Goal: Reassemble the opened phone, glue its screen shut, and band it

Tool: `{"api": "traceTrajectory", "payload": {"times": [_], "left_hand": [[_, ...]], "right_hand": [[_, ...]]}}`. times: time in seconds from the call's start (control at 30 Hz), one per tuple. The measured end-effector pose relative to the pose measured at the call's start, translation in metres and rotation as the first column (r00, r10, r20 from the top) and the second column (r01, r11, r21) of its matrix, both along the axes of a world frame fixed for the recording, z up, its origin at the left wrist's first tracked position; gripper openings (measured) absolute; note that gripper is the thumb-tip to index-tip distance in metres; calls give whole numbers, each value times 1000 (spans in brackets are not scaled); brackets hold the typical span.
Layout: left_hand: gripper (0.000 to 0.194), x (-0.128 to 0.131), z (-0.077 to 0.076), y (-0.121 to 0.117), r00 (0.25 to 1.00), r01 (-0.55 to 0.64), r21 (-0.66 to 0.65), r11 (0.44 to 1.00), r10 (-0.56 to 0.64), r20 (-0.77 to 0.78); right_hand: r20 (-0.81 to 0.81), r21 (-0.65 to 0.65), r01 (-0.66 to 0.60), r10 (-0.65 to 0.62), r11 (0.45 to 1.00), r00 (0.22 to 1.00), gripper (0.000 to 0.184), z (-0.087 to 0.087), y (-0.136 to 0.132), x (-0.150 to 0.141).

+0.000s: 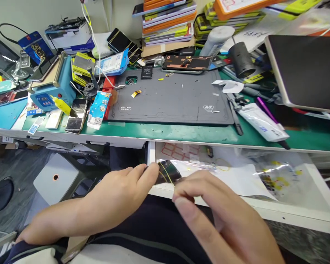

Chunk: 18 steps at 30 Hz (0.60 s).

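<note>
In front of my lap, over the drawer's edge, my left hand (121,194) grips a dark, glossy phone (173,169) by its left end. A thin yellow rubber band (165,170) loops across the phone. My right hand (220,209) is at the phone's right end, thumb and forefinger pinched on the band where it stretches toward me. My left fingers hide part of the phone. Below it, the open white drawer (297,205) holds paper sheets, a clear plastic bag (277,179) and another loose rubber band (222,165).
On the green bench lies a grey work mat (170,99) with a small battery (146,72) and a gold flex cable (136,94). A blue machine (55,91) stands left; a white tube (264,123) and a large dark-screened device (308,73) are right. A stool (55,179) stands lower left.
</note>
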State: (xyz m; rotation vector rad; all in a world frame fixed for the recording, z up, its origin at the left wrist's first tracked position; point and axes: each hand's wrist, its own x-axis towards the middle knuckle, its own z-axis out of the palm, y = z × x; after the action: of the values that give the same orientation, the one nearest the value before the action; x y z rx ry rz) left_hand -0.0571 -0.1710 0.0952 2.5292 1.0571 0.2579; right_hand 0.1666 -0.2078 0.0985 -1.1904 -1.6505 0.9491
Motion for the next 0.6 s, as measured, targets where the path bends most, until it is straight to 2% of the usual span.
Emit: {"api": "traceTrajectory", "payload": {"times": [0.07, 0.13, 0.2, 0.23, 0.3, 0.37, 0.4, 0.47, 0.53, 0.6], "left_hand": [[50, 1, -5, 2, 994, -92, -106, 990, 97, 46], [56, 1, -11, 3, 969, -170, -219, 961, 203, 140], [61, 1, -17, 0, 894, -219, -350, 911, 330, 302], [60, 1, -21, -2, 833, -218, -408, 887, 387, 396], [55, 4, -28, -10, 674, -176, -484, 857, 463, 576], [52, 7, -33, -18, 541, -118, -513, 850, 489, 685], [52, 9, -35, -22, 503, -91, -517, 851, 487, 714], [53, 10, -36, -25, 487, -63, -485, 872, 451, 748], [56, 8, -34, -23, 517, -96, -368, 925, 362, 776], [64, 3, -29, -16, 602, -112, -172, 979, 205, 772]], "right_hand": [[53, 93, -17, 12, 996, 999, 10, -2, -6, -5], [76, 156, 9, -21, 988, 997, 11, -10, -8, -4], [50, 177, 79, -90, 981, 995, 15, -21, -8, 1], [7, 148, 119, -122, 982, 993, 17, -27, -7, 5], [-183, -32, 162, -166, 986, 969, 20, -39, -5, 13], [-421, -239, 123, -217, 963, 881, 28, -45, 0, 18], [-516, -307, 89, -244, 948, 821, 33, -46, 3, 19], [-629, -372, 38, -283, 927, 724, 42, -43, 13, 17], [-677, -413, -11, -299, 911, 672, 47, -37, 28, 14], [-692, -459, -115, -274, 881, 667, 50, -30, 44, 11]]}}
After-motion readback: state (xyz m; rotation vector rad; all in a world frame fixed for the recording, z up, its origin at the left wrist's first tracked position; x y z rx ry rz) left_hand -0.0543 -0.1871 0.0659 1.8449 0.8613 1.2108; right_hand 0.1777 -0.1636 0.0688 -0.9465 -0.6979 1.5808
